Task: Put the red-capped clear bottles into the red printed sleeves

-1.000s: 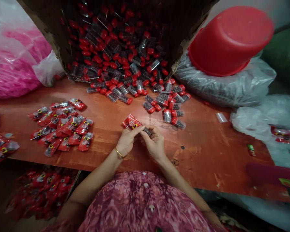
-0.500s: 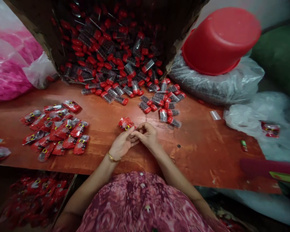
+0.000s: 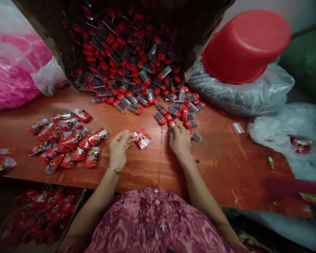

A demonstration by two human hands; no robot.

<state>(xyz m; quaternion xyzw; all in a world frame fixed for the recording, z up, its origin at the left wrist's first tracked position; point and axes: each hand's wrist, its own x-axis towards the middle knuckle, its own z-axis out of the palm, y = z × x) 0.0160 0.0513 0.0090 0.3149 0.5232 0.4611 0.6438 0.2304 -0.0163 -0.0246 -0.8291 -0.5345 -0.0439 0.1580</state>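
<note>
A flat red printed packet [image 3: 142, 138] lies on the table in front of me. Just left of it is my left hand [image 3: 119, 149], slightly blurred, fingers loosely bent and apart, with no object visible in them. My right hand [image 3: 180, 142] has its fingertips closed on a small clear jar with a red cap [image 3: 172, 124]; the fingers cover part of it. More red-capped jars of dark contents [image 3: 160, 118] lie around that hand. To the left, several filled red packets [image 3: 68, 140] form a loose pile.
A tipped cardboard box [image 3: 60, 65] spills red-capped jars at the back. Right of it, a red bucket [image 3: 247, 45] sits upside down on a filled plastic bag [image 3: 226, 100]. Pink contents fill a bag [image 3: 13, 77] at left. A box of red packets [image 3: 42, 214] stands below the table edge.
My hands, together at the middle before, have parted: the left moved left, the right moved right onto a jar. Another packet now lies at the pile's right side. The view shifted slightly.
</note>
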